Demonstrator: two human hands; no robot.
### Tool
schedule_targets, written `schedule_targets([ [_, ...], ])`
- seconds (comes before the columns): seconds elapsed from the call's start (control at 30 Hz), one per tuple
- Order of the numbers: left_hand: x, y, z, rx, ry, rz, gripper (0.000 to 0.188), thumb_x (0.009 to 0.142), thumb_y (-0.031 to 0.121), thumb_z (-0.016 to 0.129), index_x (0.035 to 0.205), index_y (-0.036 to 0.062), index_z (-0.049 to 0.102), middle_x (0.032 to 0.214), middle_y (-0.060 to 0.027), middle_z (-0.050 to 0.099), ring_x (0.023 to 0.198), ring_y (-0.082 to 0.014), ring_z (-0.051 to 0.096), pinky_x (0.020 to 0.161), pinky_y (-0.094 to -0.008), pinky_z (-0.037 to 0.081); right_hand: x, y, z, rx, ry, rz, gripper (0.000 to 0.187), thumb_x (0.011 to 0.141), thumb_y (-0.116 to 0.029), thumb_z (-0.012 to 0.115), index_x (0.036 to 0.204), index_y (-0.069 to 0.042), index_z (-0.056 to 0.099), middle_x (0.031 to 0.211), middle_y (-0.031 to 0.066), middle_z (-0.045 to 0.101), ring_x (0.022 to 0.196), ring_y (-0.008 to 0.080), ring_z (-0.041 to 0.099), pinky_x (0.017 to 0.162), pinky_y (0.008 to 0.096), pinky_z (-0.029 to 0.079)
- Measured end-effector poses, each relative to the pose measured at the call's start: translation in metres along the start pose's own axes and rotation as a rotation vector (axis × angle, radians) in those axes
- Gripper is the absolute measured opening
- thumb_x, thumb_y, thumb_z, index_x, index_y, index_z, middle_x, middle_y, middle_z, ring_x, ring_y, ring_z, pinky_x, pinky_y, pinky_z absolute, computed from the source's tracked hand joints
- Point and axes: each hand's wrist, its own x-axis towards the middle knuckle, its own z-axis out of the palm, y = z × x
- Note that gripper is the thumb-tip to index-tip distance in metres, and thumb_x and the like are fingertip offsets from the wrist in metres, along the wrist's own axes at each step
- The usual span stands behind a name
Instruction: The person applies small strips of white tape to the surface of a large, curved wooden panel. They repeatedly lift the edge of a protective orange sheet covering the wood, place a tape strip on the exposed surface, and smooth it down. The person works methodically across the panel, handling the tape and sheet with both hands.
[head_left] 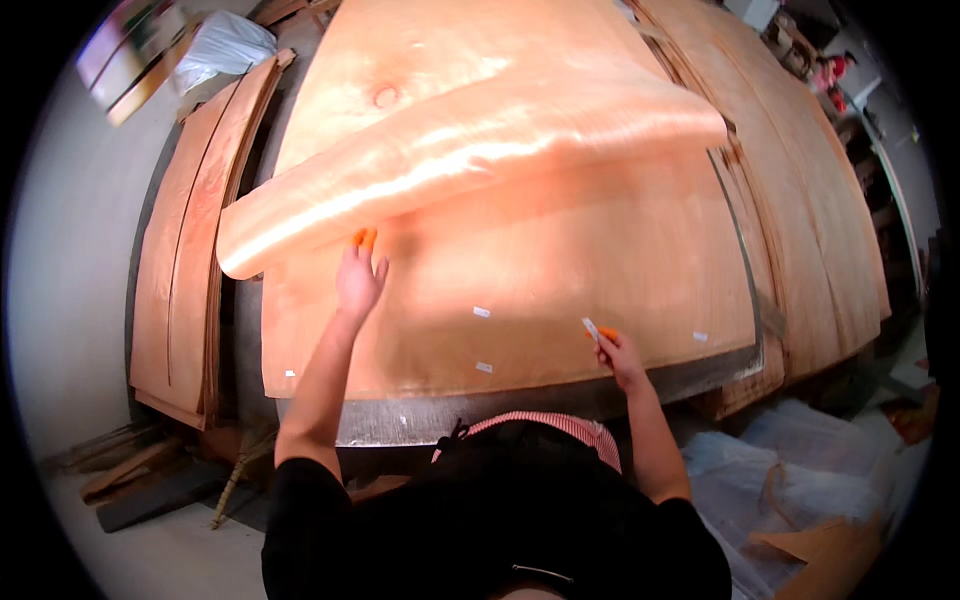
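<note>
A wide, pale orange-brown wood veneer sheet (pixel 560 250) lies on the table in front of me. Over it, another veneer sheet (pixel 470 140) is lifted and curled back toward the far side, its bend catching the light. My left hand (pixel 360 280), with orange covers on its fingertips, stretches its fingers up to the curl's lower edge; whether they touch it I cannot tell. Held in my right hand (pixel 617 358), also with orange on its fingers, is a small white strip (pixel 591 329), above the lower sheet's near right part.
Several white pieces (pixel 482 312) lie scattered on the lower sheet. A dark grey table edge (pixel 400 425) runs along the front. Stacks of veneer stand at left (pixel 190 250) and right (pixel 800 200). Clear plastic sheeting (pixel 800 470) lies at lower right, wooden boards (pixel 135 470) at lower left.
</note>
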Motion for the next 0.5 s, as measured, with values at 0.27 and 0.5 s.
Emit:
schedule_targets([
  [0.27,0.109,-0.071,0.022,0.307,-0.240,-0.261,0.070,0.083,0.047,0.048,0.134,0.0046,0.028,0.140,-0.0133,0.026,0.130,-0.0274,0.022,0.101,-0.0466,0.023,-0.051,0.031,0.009,0.309,0.074,-0.027,0.028,0.090,-0.013,0.047,0.118,-0.008,0.051,0.069,-0.0017,0.052,0.054,0.0045,0.044,0.051,0.0187,0.040],
  [0.5,0.038,-0.060,0.036,0.277,-0.230,-0.185,0.074,0.082,0.050,0.048,0.136,0.0051,0.025,0.144,-0.0128,0.017,0.133,-0.0266,0.015,0.105,-0.0478,0.013,-0.072,0.044,0.013,0.412,0.117,0.042,0.027,0.090,-0.011,0.048,0.117,-0.008,0.051,0.070,-0.0001,0.053,0.054,0.0059,0.046,0.051,0.0202,0.040],
])
